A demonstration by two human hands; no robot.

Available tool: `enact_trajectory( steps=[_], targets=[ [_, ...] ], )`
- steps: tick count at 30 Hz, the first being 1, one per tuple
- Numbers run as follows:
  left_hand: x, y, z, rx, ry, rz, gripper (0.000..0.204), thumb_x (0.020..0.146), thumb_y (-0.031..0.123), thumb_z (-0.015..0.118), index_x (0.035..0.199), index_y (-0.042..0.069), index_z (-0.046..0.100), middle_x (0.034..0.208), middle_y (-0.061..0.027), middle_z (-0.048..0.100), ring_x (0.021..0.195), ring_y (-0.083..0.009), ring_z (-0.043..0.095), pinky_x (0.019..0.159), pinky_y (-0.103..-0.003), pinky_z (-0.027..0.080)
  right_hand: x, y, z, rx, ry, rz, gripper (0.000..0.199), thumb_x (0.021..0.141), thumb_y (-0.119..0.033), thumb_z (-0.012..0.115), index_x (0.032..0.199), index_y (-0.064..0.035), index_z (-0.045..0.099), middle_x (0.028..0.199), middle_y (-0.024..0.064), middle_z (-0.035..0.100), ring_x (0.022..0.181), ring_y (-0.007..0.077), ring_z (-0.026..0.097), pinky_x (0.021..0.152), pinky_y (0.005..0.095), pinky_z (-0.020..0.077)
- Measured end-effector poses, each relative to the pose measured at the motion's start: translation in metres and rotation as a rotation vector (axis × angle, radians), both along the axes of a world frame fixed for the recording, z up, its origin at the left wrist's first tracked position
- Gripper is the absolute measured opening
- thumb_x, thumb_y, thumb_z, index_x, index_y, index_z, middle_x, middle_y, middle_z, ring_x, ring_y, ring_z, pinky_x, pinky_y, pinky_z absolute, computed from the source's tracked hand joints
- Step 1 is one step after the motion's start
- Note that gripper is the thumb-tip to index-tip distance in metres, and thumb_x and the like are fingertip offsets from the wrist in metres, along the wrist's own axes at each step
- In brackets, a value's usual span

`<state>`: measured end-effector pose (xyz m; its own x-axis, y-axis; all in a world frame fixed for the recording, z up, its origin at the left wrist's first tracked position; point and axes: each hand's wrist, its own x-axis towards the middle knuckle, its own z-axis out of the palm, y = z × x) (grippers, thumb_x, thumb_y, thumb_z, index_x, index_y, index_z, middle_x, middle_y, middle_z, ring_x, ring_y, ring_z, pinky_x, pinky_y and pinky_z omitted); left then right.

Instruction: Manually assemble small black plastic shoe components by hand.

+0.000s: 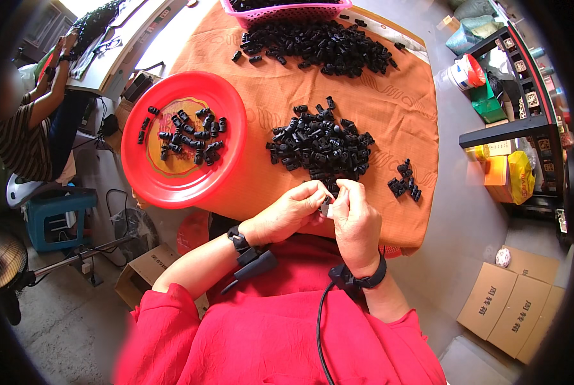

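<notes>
My left hand [288,213] and my right hand [356,221] meet at the table's near edge, both closed in a pinch. Between their fingertips is a small whitish piece [326,209] with something dark beside it; its exact kind is too small to tell. Just beyond the fingers lies a heap of small black ribbed plastic parts [322,141], like cord locks. To the left, a round red tray [230,128] carries several of the same black parts. A smaller cluster of black parts [404,181] sits to the right of the heap.
An orange cloth [261,77] covers the table. At its far end are a large black pile [328,46] and a pink basket [287,13]. Another person [27,135] sits at the far left near a blue stool [59,215]. Cardboard boxes [508,305] and a dark shelf [518,131] stand at right.
</notes>
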<state>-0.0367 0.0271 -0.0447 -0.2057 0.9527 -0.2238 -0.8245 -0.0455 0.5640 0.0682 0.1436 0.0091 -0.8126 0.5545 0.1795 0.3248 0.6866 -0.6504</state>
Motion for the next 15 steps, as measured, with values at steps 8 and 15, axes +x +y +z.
enact_trajectory(
  steps=[8, 15],
  targets=[
    [-0.001, 0.000, 0.005, -0.027, 0.055, -0.013, 0.025, 0.103, 0.031, 0.052, 0.105, 0.008, 0.059, 0.083, 0.0034, 0.054, 0.076, -0.0049, 0.050, 0.069, -0.020, 0.040, -0.001, 0.016, 0.014, -0.066, 0.150, -0.063, 0.017, 0.096, -0.004, 0.054, 0.112, -0.0018, 0.060, 0.072, 0.0124, 0.063, 0.063, 0.0233, 0.068, 0.056, 0.0343, 0.0529],
    [-0.005, 0.000, 0.002, -0.018, -0.020, -0.054, 0.026, 0.102, 0.031, 0.052, 0.107, 0.007, 0.059, 0.086, 0.0024, 0.055, 0.079, -0.0056, 0.051, 0.070, -0.021, 0.042, 0.004, 0.012, 0.001, -0.152, 0.053, 0.009, 0.013, 0.094, -0.006, 0.058, 0.107, -0.0046, 0.062, 0.069, 0.0149, 0.065, 0.062, 0.0277, 0.068, 0.054, 0.0375, 0.0514]
  ],
)
